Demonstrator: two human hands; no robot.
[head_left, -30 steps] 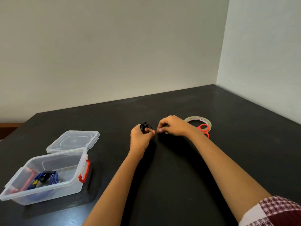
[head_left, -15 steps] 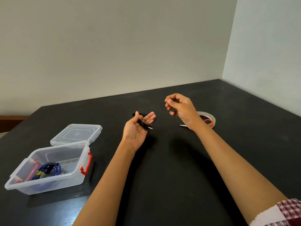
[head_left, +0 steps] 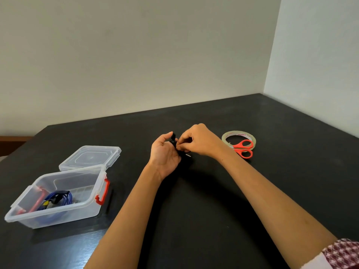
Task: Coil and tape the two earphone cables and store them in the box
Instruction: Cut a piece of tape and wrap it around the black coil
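The left hand [head_left: 164,154] is raised a little above the dark surface [head_left: 206,202], palm turned inward. Its thumb and fingers [head_left: 168,135] curl around a small bundle of black cable [head_left: 173,140], so it is grasping the coil. The right hand [head_left: 201,140] meets it from the right with its back toward the camera. Its fingers [head_left: 186,147] are bent in and pinch the same bundle just beside the left palm. A small metal plug [head_left: 188,155] pokes out below the two hands. Most of the coil is hidden between them, and I cannot tell whether any tape is on it.

A clear box [head_left: 58,216] stands open near the left edge of the surface, well apart from the hands. It has a red latch [head_left: 103,193] on its right end. A coiled blue cable [head_left: 58,198] lies on the bottom of the box, toward its left end. The lid [head_left: 91,157] lies flat just behind the box, touching its far rim or very nearly.

To the right of the hands a roll of clear tape [head_left: 226,135] lies flat. Orange-handled scissors [head_left: 242,148] rest across it, their handles overlapping its near right side. A patterned sleeve [head_left: 345,253] shows at the lower right corner.
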